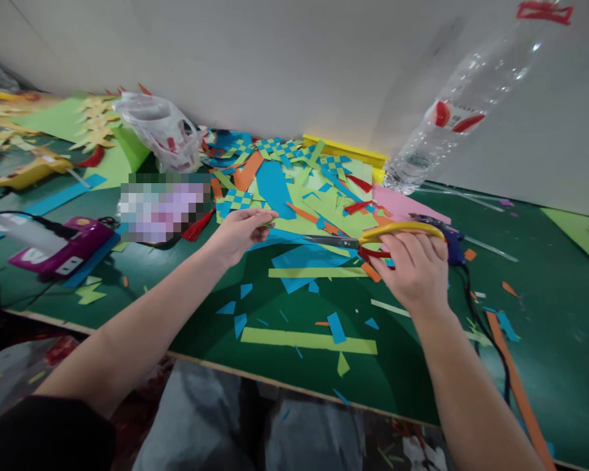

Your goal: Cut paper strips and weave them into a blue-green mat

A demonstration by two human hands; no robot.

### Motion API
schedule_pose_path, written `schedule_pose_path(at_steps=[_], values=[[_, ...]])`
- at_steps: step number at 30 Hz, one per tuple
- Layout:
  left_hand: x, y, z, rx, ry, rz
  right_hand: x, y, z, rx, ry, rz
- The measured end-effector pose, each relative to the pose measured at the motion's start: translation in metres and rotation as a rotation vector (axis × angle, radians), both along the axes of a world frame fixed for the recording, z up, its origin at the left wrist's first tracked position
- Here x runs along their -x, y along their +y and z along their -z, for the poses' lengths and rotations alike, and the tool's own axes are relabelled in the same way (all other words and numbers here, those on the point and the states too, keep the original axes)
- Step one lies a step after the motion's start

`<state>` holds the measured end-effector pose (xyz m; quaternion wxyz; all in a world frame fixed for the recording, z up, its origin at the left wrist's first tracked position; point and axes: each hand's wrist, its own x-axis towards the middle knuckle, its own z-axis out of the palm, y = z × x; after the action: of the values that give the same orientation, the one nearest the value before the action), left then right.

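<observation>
Head view: yellow-handled scissors (354, 243) are gripped by the right hand (415, 265), pointed leftward at the left hand (243, 234). The latter is pinched closed, its contents unclear.

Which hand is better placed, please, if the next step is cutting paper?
Probably the right hand: it grips the scissors by their handles, with the blades pointing toward the left hand. The left hand seems to pinch a small piece of paper, so it looks better suited to steadying.
</observation>
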<state>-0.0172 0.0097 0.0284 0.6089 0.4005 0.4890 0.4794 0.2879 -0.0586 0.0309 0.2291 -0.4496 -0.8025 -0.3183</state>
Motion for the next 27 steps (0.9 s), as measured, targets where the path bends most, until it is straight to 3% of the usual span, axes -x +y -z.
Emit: schedule_pose_path(at_steps=[17, 27], values=[[0.0019, -0.0006, 0.0022, 0.026, -0.021, 0.029, 0.0021, -0.0018, -0.0017, -0.107, -0.086, 0.031], [0.0004, 0.0012, 0.0036, -0.022, -0.005, 0.002, 0.0005, -0.0012, -0.0002, -0.045, -0.065, -0.003]])
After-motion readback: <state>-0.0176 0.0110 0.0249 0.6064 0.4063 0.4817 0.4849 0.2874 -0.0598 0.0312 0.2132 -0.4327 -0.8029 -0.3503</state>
